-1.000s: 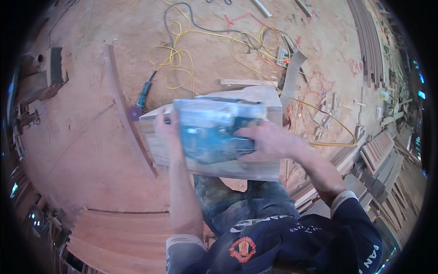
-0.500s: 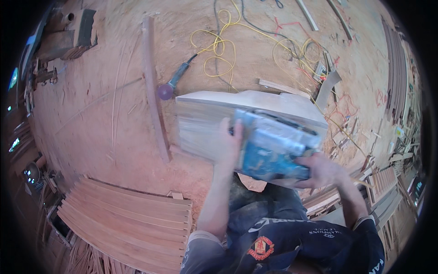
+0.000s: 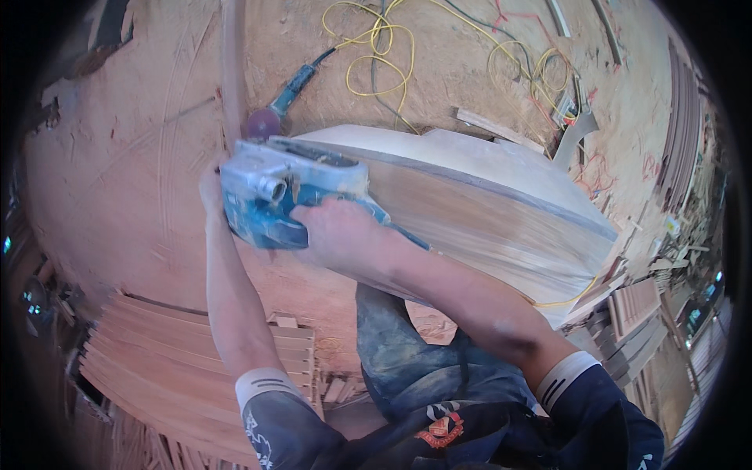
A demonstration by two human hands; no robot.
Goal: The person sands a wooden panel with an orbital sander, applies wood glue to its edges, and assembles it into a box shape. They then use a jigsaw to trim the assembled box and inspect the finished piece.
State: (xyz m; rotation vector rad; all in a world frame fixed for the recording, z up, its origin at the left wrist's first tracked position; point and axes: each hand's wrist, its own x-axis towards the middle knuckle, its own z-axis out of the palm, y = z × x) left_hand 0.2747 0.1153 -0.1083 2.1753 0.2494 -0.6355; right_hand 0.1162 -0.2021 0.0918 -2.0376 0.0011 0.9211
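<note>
A blue belt sander [image 3: 270,205] with a silvery top cover rests over the left end of a wide wooden panel [image 3: 470,215]. My right hand [image 3: 338,229] is wrapped round its rear handle, with the arm reaching across the panel. At the sander's far left side, my left hand [image 3: 211,186] holds its front; most of those fingers are hidden behind the housing. The panel shows brown grain in the middle and a pale, dusty far edge.
A disc sander [image 3: 291,92] with a purple disc lies beyond the panel, beside a long beam [image 3: 233,70]. Yellow cord [image 3: 407,47] loops over the dirt floor. Stacked reddish boards [image 3: 180,368] lie at lower left, and wood scraps [image 3: 638,305] at the right.
Both my hands have moved the belt sander leftward along the panel, from its middle to its left end. My right arm now stretches across the panel, and the view has shifted slightly.
</note>
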